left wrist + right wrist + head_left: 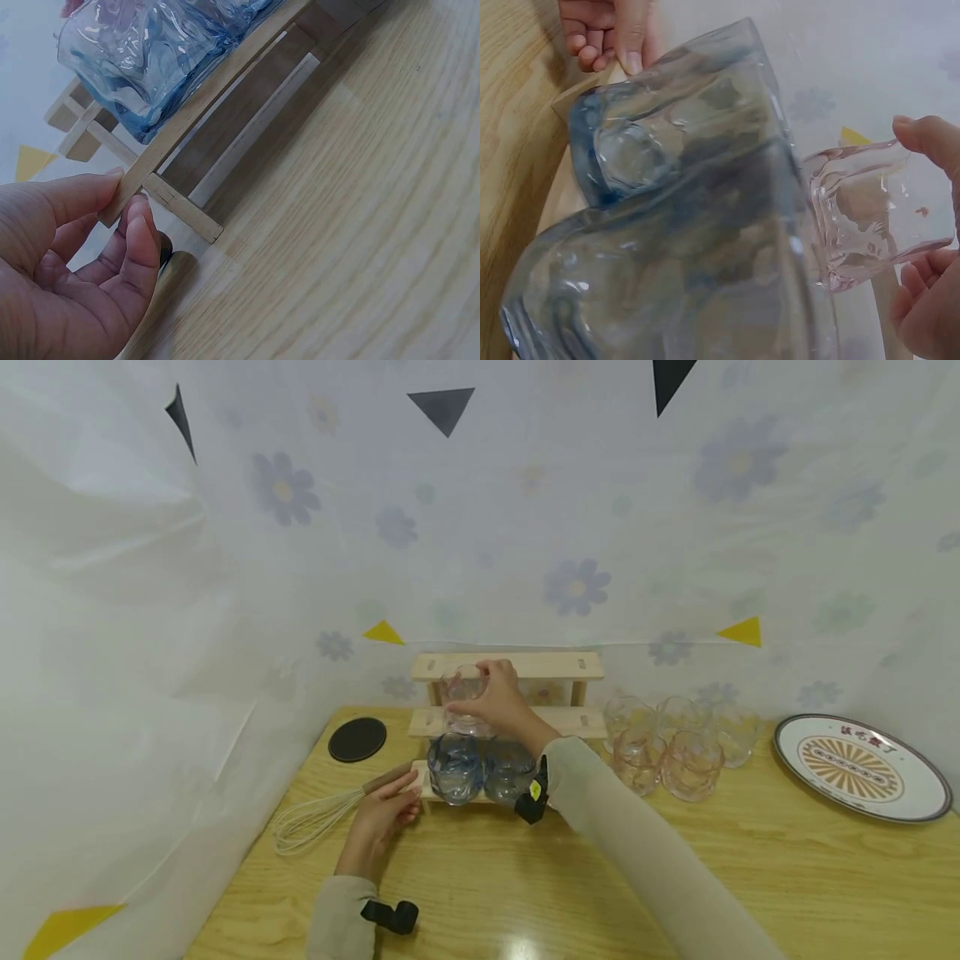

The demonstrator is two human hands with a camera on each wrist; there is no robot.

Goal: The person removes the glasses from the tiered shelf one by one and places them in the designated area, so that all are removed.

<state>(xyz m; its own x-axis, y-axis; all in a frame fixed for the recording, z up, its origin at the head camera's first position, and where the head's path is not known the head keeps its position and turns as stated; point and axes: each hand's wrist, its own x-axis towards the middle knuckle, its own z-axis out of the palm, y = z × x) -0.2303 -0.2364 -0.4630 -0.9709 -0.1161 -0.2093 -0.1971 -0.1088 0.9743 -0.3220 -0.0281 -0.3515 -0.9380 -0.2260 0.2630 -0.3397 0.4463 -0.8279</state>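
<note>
A three-tier wooden rack [525,667] stands at the back of the table. My left hand [381,814] pinches the left end of its lowest board [129,193] between thumb and fingers. Above the middle board, my right hand [501,697] grips a pale pink drinking glass [870,214] by its sides, thumb and fingers spread around it. Whether the glass's base touches the board, I cannot tell. Two bluish glasses stand side by side on the lowest board: a blue glass [454,768] at left and a greyer one [507,770] partly hidden by the right wrist.
Right of the rack, several clear and pinkish glasses [692,767] stand close together. Beyond them a patterned oval plate [795,752] lies near the table's right side. A whisk [318,818] lies left of the rack, its handle near the left hand, with a black round coaster [357,739] behind it.
</note>
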